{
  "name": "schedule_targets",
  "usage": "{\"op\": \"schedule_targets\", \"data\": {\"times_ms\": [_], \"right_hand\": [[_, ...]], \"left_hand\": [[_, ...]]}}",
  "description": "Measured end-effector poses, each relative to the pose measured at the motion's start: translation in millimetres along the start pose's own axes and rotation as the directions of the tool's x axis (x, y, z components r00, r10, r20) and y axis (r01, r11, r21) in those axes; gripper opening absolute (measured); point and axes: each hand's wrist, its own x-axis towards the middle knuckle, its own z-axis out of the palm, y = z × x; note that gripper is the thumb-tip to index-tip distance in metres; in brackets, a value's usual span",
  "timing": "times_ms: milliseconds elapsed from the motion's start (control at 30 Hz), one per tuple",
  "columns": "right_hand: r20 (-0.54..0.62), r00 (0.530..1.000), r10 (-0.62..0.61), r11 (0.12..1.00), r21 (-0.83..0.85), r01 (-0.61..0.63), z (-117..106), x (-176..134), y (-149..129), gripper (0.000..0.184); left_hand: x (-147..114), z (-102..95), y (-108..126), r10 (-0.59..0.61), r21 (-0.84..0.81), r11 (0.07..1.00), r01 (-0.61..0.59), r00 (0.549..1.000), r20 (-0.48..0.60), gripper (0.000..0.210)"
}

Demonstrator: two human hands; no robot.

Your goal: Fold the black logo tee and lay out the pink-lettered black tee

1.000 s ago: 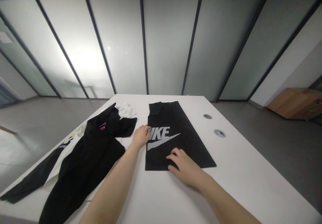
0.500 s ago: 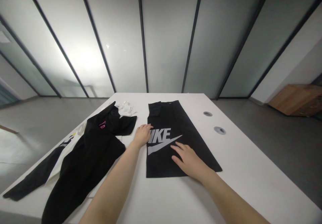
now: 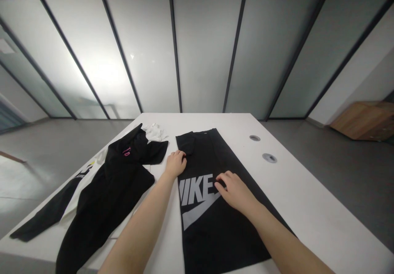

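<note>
A black T-shirt [image 3: 232, 229] with grey NIKE lettering and a swoosh lies folded lengthwise on the white table, one short sleeve [image 3: 186, 143] turned over its upper left. My left hand [image 3: 176, 163] rests at the shirt's left edge just below that sleeve, fingertips slightly bent over the fabric and nothing visible in its grasp. My right hand [image 3: 235, 190] is over the shirt's middle, covering the tip of the swoosh. Its fingers are loosely bent, the thumb apart, holding nothing. Whether those fingertips touch the cloth is hard to tell.
On the left of the white table [image 3: 310, 208] lie a black garment with pink letters [image 3: 106, 192], a white garment with dark sleeves [image 3: 69, 212] and a crumpled white cloth [image 3: 155, 132]. Two round grommets [image 3: 269, 158] are at the right. Frosted panels [image 3: 205, 48] stand behind.
The T-shirt has slid toward me, its near hem now close to the bottom of the view. My hands stay nearly in place, so they sit higher on the shirt than before.
</note>
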Motion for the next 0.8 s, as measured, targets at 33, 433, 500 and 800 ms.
{"op": "schedule_targets", "data": {"times_ms": [33, 433, 500, 800], "right_hand": [[0.019, 1.000, 0.007, 1.000, -0.017, -0.006, 1.7, -0.2, 2.0, 0.029], [0.123, 0.992, -0.015, 0.999, -0.046, 0.021, -3.1, -1.2, 5.7, 0.044], [0.129, 0.992, -0.012, 0.999, -0.035, 0.016, -2.2, -0.9, 9.4, 0.046], [0.150, 0.989, -0.002, 1.000, -0.015, 0.004, 2.7, 0.8, 10.8, 0.052]], "left_hand": [[-0.3, 0.5, 0.9, -0.017, 0.025, 1.000, 0.017, 1.000, 0.021, 0.022], [-1.7, 0.5, 1.7, -0.077, 0.054, 0.996, 0.077, 0.997, -0.004, 0.026], [-0.9, 0.2, 0.0, -0.060, -0.001, 0.998, 0.060, 0.998, -0.021, 0.028], [-2.5, 5.6, -1.1, -0.164, 0.050, 0.984, 0.169, 0.983, -0.085, 0.037]]}}
